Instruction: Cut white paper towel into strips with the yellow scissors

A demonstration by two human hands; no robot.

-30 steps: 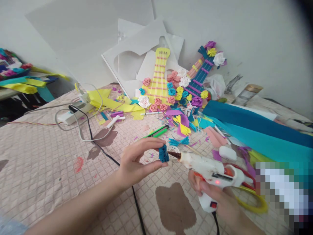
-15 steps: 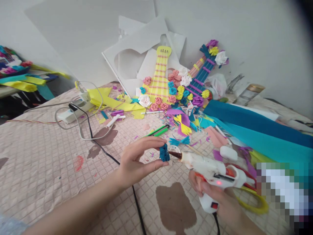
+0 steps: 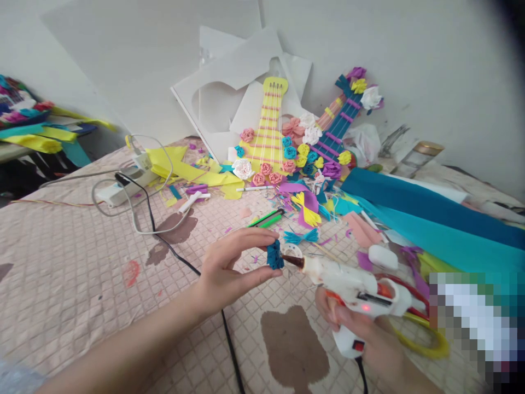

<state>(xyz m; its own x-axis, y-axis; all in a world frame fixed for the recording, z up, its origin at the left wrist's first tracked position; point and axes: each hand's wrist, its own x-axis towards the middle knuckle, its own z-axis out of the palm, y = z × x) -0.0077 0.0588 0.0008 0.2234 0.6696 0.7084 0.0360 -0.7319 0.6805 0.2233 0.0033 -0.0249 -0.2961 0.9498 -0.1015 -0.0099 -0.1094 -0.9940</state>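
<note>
Between the thumb and fingers of my left hand [image 3: 229, 268] is a small dark blue crepe-paper flower [image 3: 274, 255]. My right hand [image 3: 353, 323] is wrapped round the handle of a white hot glue gun [image 3: 348, 282], whose red light glows. The gun's brown nozzle points left and meets, or nearly meets, the flower's right side. Behind my hands lie a green utility knife [image 3: 266, 219], a light blue paper bow [image 3: 301, 236] and a yellow paper bow [image 3: 307, 210]. A yellow paper guitar [image 3: 268, 120] with paper roses leans farther back.
A blue paper guitar [image 3: 340, 126] stands at the back right. Blue crepe-paper sheets [image 3: 435, 202] spread across the right. A power strip [image 3: 127, 186] with cables sits on the left, and a black cord [image 3: 184, 262] runs across the tablecloth. A yellow tape roll [image 3: 430, 345] lies beside my right hand.
The glue gun has shifted very slightly left and tilted a little. The flower stays pinched in my left hand, nearly in place.
</note>
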